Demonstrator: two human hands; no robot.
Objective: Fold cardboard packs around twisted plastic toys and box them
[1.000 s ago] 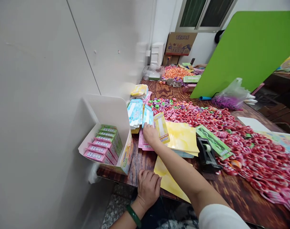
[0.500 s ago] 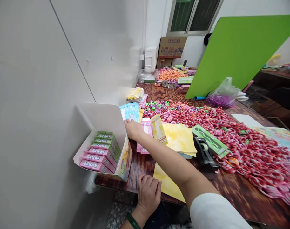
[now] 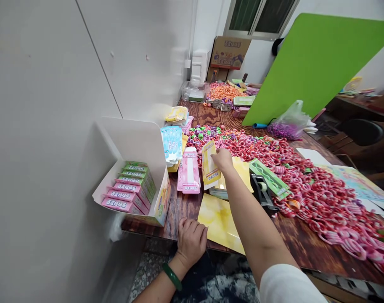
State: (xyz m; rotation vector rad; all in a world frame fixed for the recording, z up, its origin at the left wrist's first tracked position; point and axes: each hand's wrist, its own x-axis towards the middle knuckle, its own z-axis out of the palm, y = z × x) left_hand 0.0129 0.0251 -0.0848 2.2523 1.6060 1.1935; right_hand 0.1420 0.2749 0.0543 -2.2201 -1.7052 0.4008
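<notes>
My right hand [image 3: 223, 160] pinches the right edge of a flat yellow printed box [image 3: 210, 171], beside a stack of glossy yellow cards [image 3: 242, 170]. Just left of it, flattened pink boxes [image 3: 191, 170] lie on the wooden table. My left hand [image 3: 192, 240], with a green bangle at the wrist, rests loosely curled at the table's front edge. Nothing shows in its fingers. It lies against the near corner of a large yellow sheet [image 3: 221, 219]. An open white display box [image 3: 162, 206] on the left holds a row of green and pink packets [image 3: 128, 189].
Pink and red braided rings [image 3: 308, 198] pile across the table's right side. A black tape dispenser [image 3: 263, 193] and a green packet [image 3: 270, 179] sit before them. Blue packets [image 3: 172, 143] lean near the wall. A green board [image 3: 314, 71] stands behind a plastic bag [image 3: 289, 122].
My right hand has moved right, from beside the display box and blue packets to the yellow box, which it now grips. My left hand stays at the table edge. The view has shifted slightly.
</notes>
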